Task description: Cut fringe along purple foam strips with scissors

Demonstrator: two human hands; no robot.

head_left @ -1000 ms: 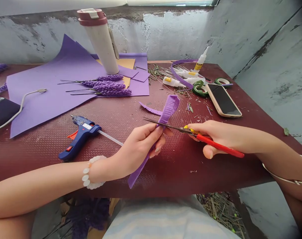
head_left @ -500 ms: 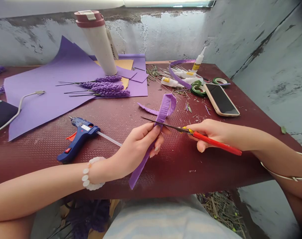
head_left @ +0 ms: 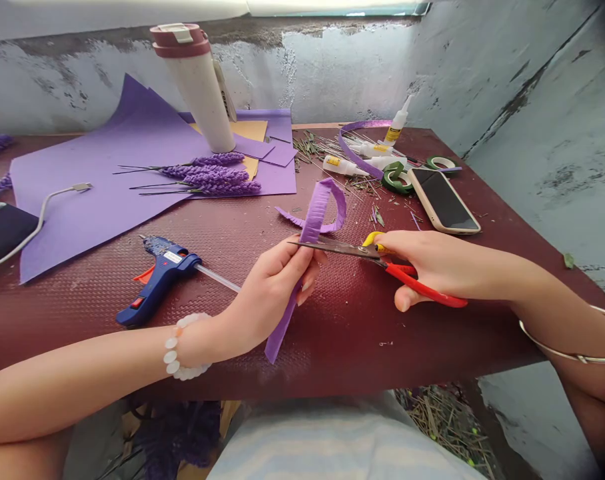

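My left hand pinches a long purple foam strip above the dark red table. The strip's upper part is fringed with fine cuts and curls over to the right. Its lower end hangs below my fingers. My right hand grips red-handled scissors by the handles. The blades point left and meet the strip just above my left thumb.
A blue glue gun lies left of my hands. Farther back are purple sheets, finished lavender stems, a white tumbler, glue bottles, green tape rolls and a phone. A cable lies at far left.
The strip's fringed top has curled further over to the right. The scissors have tilted and their blades have closed against the strip. Both hands have shifted slightly left.
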